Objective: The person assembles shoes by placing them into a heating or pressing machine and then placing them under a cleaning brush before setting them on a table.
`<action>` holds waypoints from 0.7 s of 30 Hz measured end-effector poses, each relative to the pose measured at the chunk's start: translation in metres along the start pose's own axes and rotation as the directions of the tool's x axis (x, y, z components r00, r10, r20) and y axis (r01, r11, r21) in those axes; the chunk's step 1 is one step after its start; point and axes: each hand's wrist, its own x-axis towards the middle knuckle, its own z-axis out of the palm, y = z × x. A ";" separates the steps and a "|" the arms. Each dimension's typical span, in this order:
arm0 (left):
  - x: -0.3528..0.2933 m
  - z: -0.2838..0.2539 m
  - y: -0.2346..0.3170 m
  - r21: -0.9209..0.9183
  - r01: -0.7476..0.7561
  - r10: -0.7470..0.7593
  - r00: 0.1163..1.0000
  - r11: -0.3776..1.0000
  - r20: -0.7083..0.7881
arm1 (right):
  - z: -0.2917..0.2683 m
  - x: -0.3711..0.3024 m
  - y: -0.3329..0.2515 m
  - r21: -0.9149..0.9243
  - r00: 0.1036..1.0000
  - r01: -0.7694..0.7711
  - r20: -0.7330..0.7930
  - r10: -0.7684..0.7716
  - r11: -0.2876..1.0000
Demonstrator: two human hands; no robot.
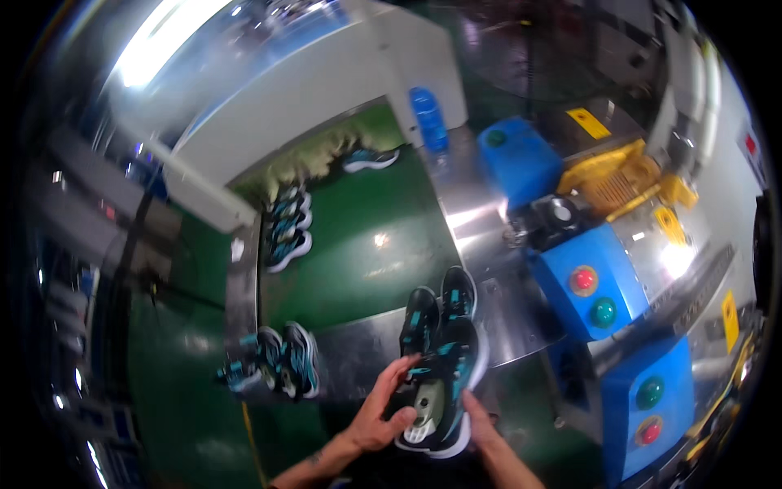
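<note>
At the lower middle, a black and teal sneaker (463, 350) with a white sole is held between my two hands. A pale grey-green shoe last (429, 403) shows at its heel end. My left hand (379, 416) curves against the left side, its fingers near the laces and its thumb by the last. The right side and sole edge rest against my right hand (483, 424), whose fingers are partly hidden. Just beyond, two similar sneakers, a left one (419, 318) and a right one (459, 289), stand on the metal edge.
A green conveyor belt (366, 253) carries several sneakers (288, 248) on its left and one sneaker (369, 159) near the fringed tunnel mouth. More sneakers (300, 359) sit at the near left corner. Blue button boxes (590, 281) and a blue bottle (428, 118) stand on the right.
</note>
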 end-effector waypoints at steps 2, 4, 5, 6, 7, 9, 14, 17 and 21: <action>0.007 -0.019 -0.005 0.073 -0.151 0.147 0.988 0.986 0.053 | 0.016 0.003 0.019 -0.217 0.983 -0.178 -0.071 0.167 0.960; 0.014 -0.043 -0.001 0.101 -0.308 0.294 0.947 0.946 0.133 | 0.043 0.005 0.022 -0.255 0.980 -0.198 -0.078 0.184 0.946; 0.012 -0.043 -0.010 -0.036 -0.258 0.258 0.966 0.965 -0.014 | 0.047 0.013 0.021 -0.243 0.971 -0.238 -0.092 0.222 0.940; 0.006 -0.044 -0.023 -0.187 -0.199 0.173 0.974 0.962 -0.147 | 0.043 0.021 0.024 -0.212 0.958 -0.282 -0.121 0.261 0.936; 0.009 -0.058 -0.027 -0.242 -0.161 0.116 0.975 0.957 -0.190 | 0.038 0.033 0.022 -0.411 0.978 -0.208 -0.094 0.185 0.888; 0.016 -0.084 -0.034 -0.341 -0.170 0.048 0.940 0.925 -0.339 | 0.028 0.075 0.035 -0.747 0.945 0.091 -0.145 -0.294 0.658; 0.037 -0.155 -0.051 -0.208 -0.012 -0.081 0.898 0.978 -0.432 | 0.007 0.167 0.062 -0.933 0.504 -0.341 -0.075 -0.860 -0.118; 0.048 -0.194 -0.053 -0.304 0.044 -0.152 0.927 0.952 -0.343 | -0.002 0.206 0.060 -0.864 0.411 -0.502 -0.192 -0.891 -0.046; 0.060 -0.220 -0.047 -0.354 0.084 -0.160 0.969 0.931 -0.189 | 0.025 0.207 0.040 -0.879 0.438 -0.454 -0.366 -0.821 0.149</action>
